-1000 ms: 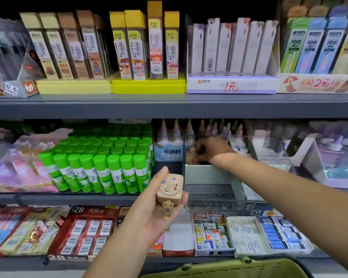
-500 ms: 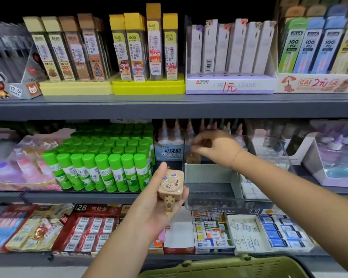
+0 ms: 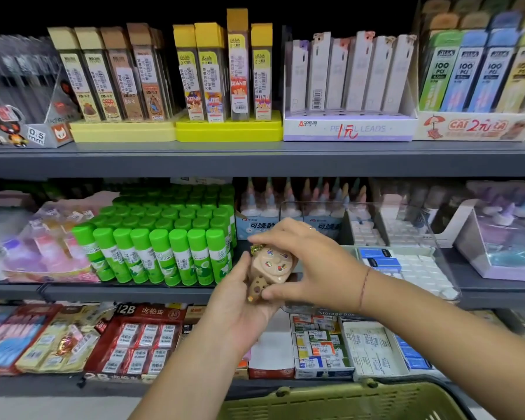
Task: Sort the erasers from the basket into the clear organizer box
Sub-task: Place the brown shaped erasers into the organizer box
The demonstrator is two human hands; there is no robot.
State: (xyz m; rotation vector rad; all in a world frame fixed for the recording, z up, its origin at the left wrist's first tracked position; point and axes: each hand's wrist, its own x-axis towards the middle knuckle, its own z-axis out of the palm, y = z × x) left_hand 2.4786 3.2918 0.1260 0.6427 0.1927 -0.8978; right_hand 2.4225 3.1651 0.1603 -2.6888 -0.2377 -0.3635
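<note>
A beige novelty eraser (image 3: pixel 274 266) with small coloured pieces on its face sits in my left hand (image 3: pixel 240 301), in front of the middle shelf. My right hand (image 3: pixel 308 262) reaches over from the right and pinches the same eraser at its top and bottom. Just behind and to the right stands the clear organizer box (image 3: pixel 419 225) on the middle shelf; white and blue erasers lie in its right part. The olive green basket (image 3: pixel 346 401) shows at the bottom edge, its contents hidden.
Green glue sticks (image 3: pixel 164 247) fill the shelf left of my hands. Glue bottles (image 3: pixel 264 207) stand behind the box. Pencil lead boxes (image 3: pixel 225 71) line the top shelf. Packaged erasers (image 3: pixel 143 338) and small boxes (image 3: pixel 322 344) lie on the lower shelf.
My right hand has come out of the organizer box and moved down left onto the eraser in my left hand. The left hand has risen slightly toward it.
</note>
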